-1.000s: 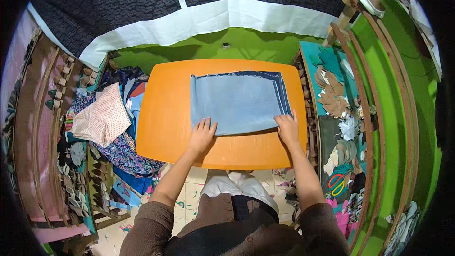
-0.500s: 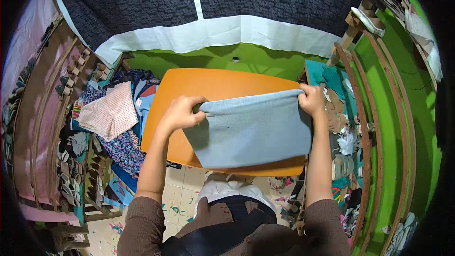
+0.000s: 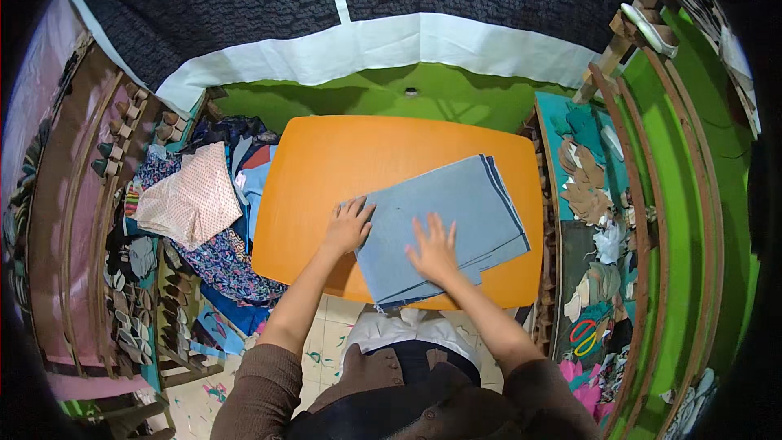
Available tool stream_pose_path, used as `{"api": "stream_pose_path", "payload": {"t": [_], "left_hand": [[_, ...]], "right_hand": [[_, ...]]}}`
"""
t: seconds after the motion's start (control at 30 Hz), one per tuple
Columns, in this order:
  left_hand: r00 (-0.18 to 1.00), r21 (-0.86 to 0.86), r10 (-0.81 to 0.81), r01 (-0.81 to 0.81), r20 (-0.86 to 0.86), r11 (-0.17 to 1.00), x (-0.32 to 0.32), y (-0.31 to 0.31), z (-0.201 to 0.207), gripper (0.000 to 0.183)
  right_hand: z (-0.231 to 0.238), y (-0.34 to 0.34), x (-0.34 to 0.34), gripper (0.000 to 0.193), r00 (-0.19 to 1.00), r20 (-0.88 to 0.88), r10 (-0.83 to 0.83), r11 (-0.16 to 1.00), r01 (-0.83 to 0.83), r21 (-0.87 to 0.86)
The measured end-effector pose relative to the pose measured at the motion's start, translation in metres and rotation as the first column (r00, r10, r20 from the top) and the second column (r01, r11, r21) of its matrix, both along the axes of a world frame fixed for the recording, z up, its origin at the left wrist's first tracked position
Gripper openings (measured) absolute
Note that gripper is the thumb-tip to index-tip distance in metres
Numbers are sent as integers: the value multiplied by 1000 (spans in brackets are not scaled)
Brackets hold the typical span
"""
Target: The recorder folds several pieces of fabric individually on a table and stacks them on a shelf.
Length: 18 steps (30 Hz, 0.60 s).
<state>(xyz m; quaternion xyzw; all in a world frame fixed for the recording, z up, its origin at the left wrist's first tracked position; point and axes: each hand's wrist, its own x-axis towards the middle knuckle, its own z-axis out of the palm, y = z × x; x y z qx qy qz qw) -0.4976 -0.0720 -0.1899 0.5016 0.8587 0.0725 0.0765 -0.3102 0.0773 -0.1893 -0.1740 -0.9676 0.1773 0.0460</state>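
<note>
A folded piece of grey-blue cloth lies flat on the orange table, turned at an angle. Its layers show along the right and lower edges, with dark edging at the right and some frayed threads at the lower left corner. My left hand rests at the cloth's left edge, fingers spread, partly over the table top. Across the middle of the cloth my right hand lies with its fingers apart, palm down. Neither hand grips anything.
Left of the table is a heap of clothes, a dotted pale cloth on top. Shoe racks stand beyond it. Along the right, a bench holds fabric scraps and scissors. Wooden rails run beside the green wall.
The cloth was held up by its top edge between both hands; now it lies on the table. Both hands have let go and moved down, the right one leftward onto the cloth.
</note>
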Motion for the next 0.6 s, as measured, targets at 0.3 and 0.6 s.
{"api": "stream_pose_path", "payload": {"t": [0.3,0.6], "left_hand": [[970,39,-175,171,171,985,-59,18,-7,49],[542,-96,-827,825,-150,558,-132,63,24,58]], "right_hand": [[12,-57,20,101,889,224,400,916,-397,-61],[-3,-22,69,63,929,47,368,919,-371,132]]}}
